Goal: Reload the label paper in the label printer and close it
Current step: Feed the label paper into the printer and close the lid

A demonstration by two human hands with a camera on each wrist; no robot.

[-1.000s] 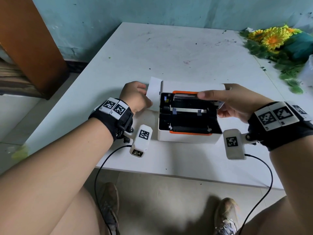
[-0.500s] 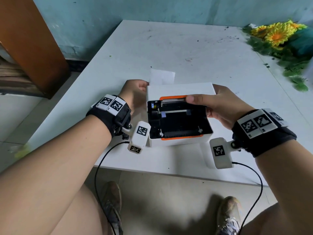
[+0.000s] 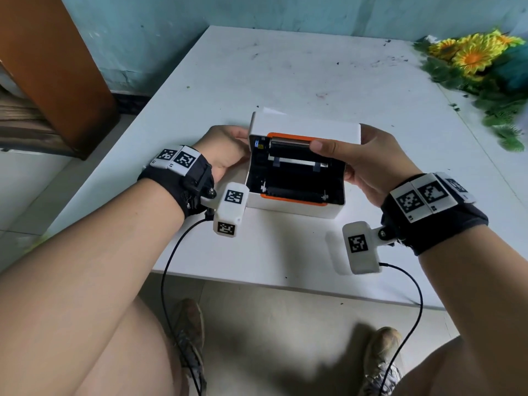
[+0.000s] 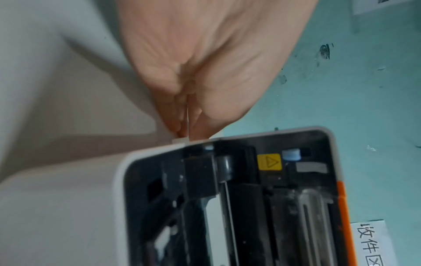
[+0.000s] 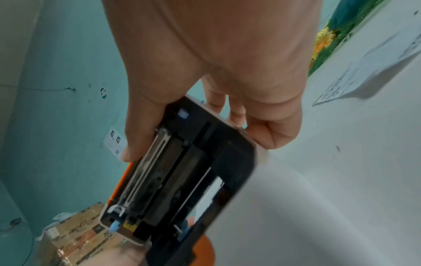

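Note:
A white label printer (image 3: 294, 208) with orange trim stands open near the front of the white table (image 3: 285, 67). Its black inside with rollers faces me. My left hand (image 3: 225, 150) holds the printer's left side, thumb on top. In the left wrist view a thin white strip (image 4: 188, 115) shows between the thumb and fingers, above the printer (image 4: 68, 207). My right hand (image 3: 357, 158) grips the right side of the lid. Its thumb lies along the metal bar and its fingers curl behind the lid (image 5: 227, 158). A white corner of label paper (image 3: 274, 110) peeks out behind the printer.
Artificial sunflowers (image 3: 471, 58) lie at the table's back right. A brown wooden cabinet (image 3: 51, 67) stands to the left. The table's front edge runs just below the printer. A printed sheet (image 5: 364, 72) lies on the table, and a cardboard box (image 5: 79, 234) sits by the teal wall.
The printer has shifted left and its lid has tilted up. My left hand has moved from the paper at the printer's left onto the printer's side. The paper now shows behind the printer.

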